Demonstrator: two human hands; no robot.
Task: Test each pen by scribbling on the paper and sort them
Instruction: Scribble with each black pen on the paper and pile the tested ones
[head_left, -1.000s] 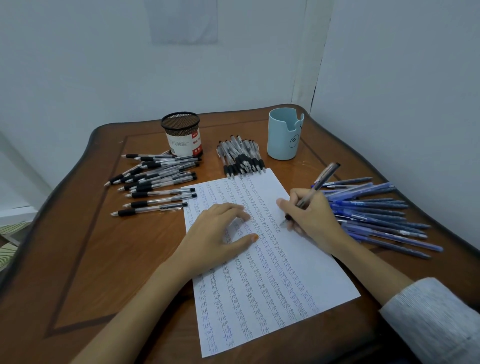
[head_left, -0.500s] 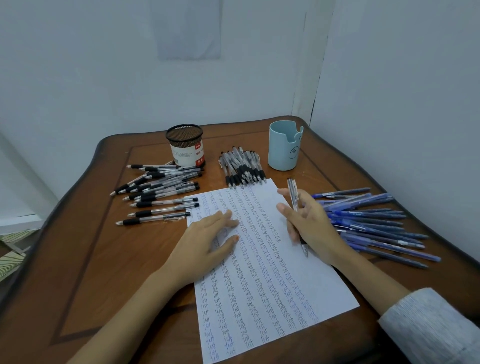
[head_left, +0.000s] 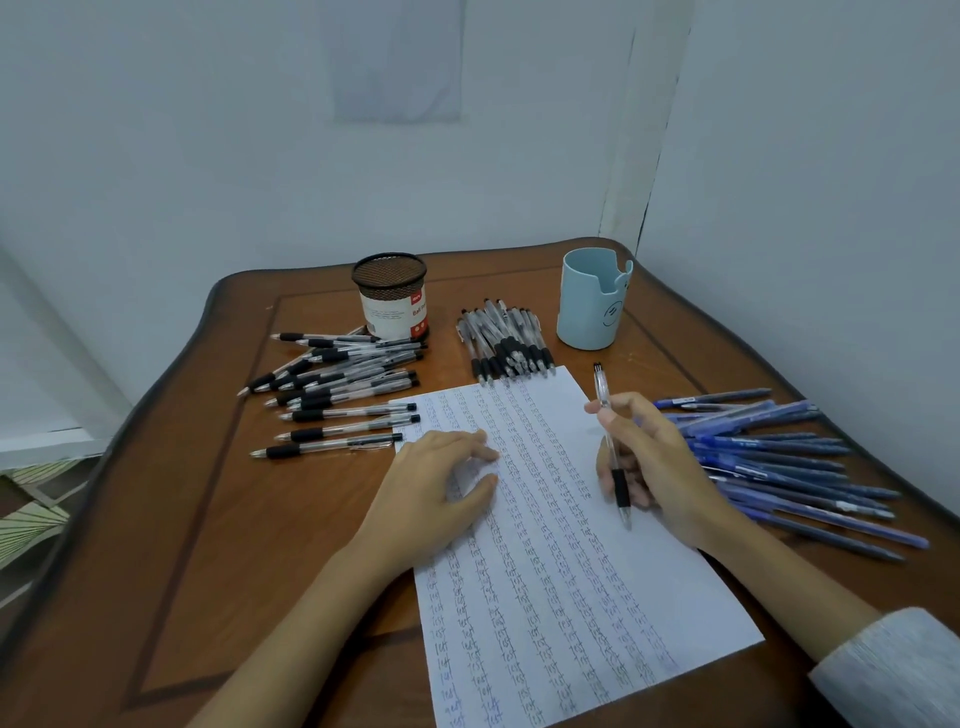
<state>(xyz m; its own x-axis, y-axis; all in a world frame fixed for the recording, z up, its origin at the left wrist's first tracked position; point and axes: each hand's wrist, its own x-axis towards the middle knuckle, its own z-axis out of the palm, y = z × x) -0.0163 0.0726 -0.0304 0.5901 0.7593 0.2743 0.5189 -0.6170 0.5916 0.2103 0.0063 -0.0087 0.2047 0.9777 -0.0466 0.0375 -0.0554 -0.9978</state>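
Head view, right hand (head_left: 660, 467): pinching pen (head_left: 603, 397).
Left hand (head_left: 436, 493): flat on paper (head_left: 571, 597).
Black-grip pile (head_left: 337, 384), blue pile (head_left: 779, 457): apparently sorted.
Far bundle (head_left: 504, 343): probably untested.

The paper (head_left: 561, 571) lies mid-surface (head_left: 208, 519), reaching the near edge. Left of it lies a spread of pens (head_left: 337, 384), with the mesh holder (head_left: 392, 296) behind them. A pen bundle (head_left: 501, 343) lies at the paper's far edge, with the cup (head_left: 589, 306) to its right. A pile of pens (head_left: 779, 457) lies by the right edge. The left hand (head_left: 436, 488) rests on the paper; the right hand (head_left: 654, 467) holds a pen (head_left: 610, 447) above it.
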